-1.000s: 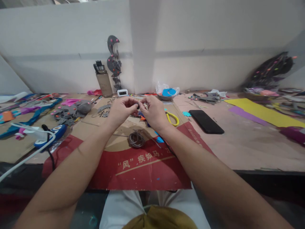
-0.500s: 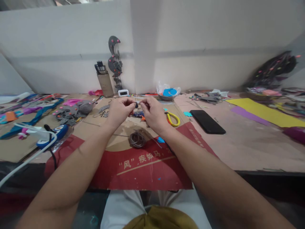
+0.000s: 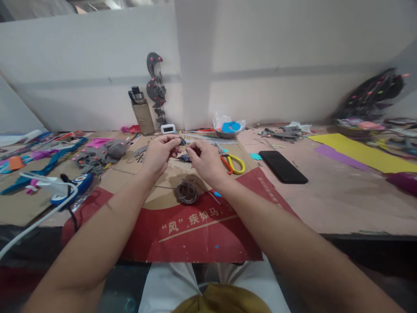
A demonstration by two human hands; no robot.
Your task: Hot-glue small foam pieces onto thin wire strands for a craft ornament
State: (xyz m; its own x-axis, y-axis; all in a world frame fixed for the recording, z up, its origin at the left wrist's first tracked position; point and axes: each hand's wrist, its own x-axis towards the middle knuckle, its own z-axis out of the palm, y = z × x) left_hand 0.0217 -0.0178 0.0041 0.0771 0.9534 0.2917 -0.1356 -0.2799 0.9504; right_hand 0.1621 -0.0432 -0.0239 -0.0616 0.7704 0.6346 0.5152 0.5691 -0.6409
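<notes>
My left hand [image 3: 162, 153] pinches a small dark piece [image 3: 183, 141] between thumb and forefinger, above the cardboard. What exactly the piece is I cannot make out. Just to its right, my right hand [image 3: 206, 160] has thumb and forefinger pressed together; anything in them is too small to name. A small gap separates the two hands. Under them lies a cluster of small dark bits [image 3: 185, 159], partly covered. Nearer to me rests a coil of grey-brown cord [image 3: 186, 192]. Scissors with yellow and red handles [image 3: 237, 164] lie beside my right hand.
A red and brown cardboard sheet [image 3: 208, 243] covers the table's front. A black phone [image 3: 283, 167] lies to the right, yellow sheets [image 3: 368, 154] beyond it. A bottle [image 3: 142, 114], a small white clock [image 3: 168, 129] and a bowl [image 3: 229, 130] stand at the back; a power strip [image 3: 73, 188] is left.
My hands have moved apart slightly, the left one drawing left with the dark piece. More of the scissors shows beside my right hand. The view has shifted a little.
</notes>
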